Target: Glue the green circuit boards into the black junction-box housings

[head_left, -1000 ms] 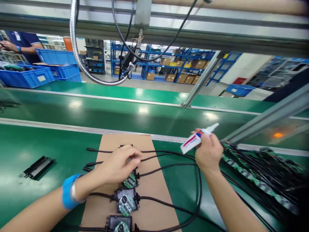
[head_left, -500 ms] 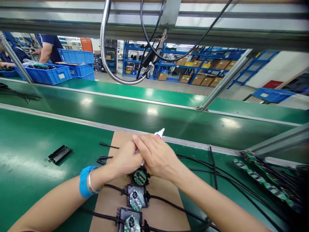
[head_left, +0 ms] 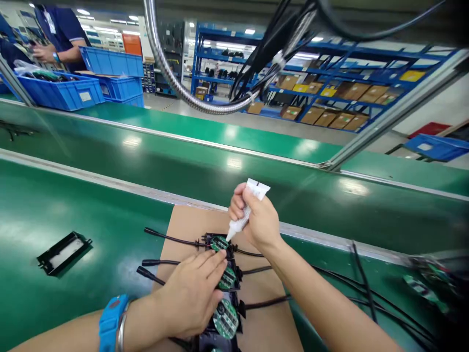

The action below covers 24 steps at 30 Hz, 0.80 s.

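Observation:
My right hand (head_left: 258, 220) is closed around a white squeeze tube (head_left: 240, 222). The tube slants down, its nozzle tip at the edge of the farthest round green circuit board (head_left: 219, 243). My left hand (head_left: 194, 291) lies palm down with fingers stretched, fingertips at that board's near side. It partly covers the row of black plastic housings. Another round board (head_left: 227, 278) shows beside its fingers, and a larger one (head_left: 225, 318) sits nearer to me. Black cables (head_left: 179, 239) leave the housings on both sides. Under them lies a brown cardboard sheet (head_left: 256, 313).
An empty-looking black housing (head_left: 64, 253) lies on the green bench at left. Loose black cables (head_left: 362, 278) and circuit boards (head_left: 427, 293) lie at right. A metal-sheathed hose (head_left: 176, 88) hangs overhead. Beyond the conveyor, blue bins (head_left: 66, 90) stand near a person (head_left: 66, 34).
My hands were together around the tube, its tip pointing up. They have parted; my right hand holds the tube tip-down at the far board, and my left has come down onto the housings.

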Each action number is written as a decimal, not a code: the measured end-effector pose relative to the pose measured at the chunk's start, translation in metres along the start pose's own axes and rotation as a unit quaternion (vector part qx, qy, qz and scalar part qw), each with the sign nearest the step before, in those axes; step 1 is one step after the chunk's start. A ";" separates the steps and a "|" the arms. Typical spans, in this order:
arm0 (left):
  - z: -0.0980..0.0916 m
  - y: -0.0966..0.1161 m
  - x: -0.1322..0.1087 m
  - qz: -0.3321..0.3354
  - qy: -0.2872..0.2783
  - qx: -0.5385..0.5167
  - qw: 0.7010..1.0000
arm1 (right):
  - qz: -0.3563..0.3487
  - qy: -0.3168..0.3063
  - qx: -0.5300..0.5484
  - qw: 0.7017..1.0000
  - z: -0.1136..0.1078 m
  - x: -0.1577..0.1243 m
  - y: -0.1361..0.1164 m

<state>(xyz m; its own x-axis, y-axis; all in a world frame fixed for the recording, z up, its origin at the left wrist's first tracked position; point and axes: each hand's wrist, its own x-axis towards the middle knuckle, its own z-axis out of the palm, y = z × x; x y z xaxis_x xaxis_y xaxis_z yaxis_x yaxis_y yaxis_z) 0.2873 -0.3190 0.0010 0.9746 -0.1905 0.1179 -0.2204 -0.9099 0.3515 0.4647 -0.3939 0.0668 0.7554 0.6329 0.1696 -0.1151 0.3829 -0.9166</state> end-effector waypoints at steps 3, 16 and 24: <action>0.000 -0.001 -0.001 0.018 0.009 0.012 1.000 | 0.014 -0.018 0.057 0.998 0.011 0.003 0.014; 0.003 0.000 -0.001 0.038 0.035 0.048 0.998 | 0.019 -0.049 -0.013 0.999 0.015 0.002 0.045; 0.003 -0.001 -0.001 0.037 0.029 0.047 0.998 | 0.040 -0.059 -0.027 0.997 0.010 -0.004 0.031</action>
<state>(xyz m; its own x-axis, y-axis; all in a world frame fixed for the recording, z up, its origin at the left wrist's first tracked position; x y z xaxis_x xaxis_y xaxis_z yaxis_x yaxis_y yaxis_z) 0.2870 -0.3187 -0.0022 0.9512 -0.2398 0.1940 -0.2845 -0.9251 0.2513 0.4520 -0.3780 0.0412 0.6639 0.7357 0.1344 -0.1340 0.2938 -0.9464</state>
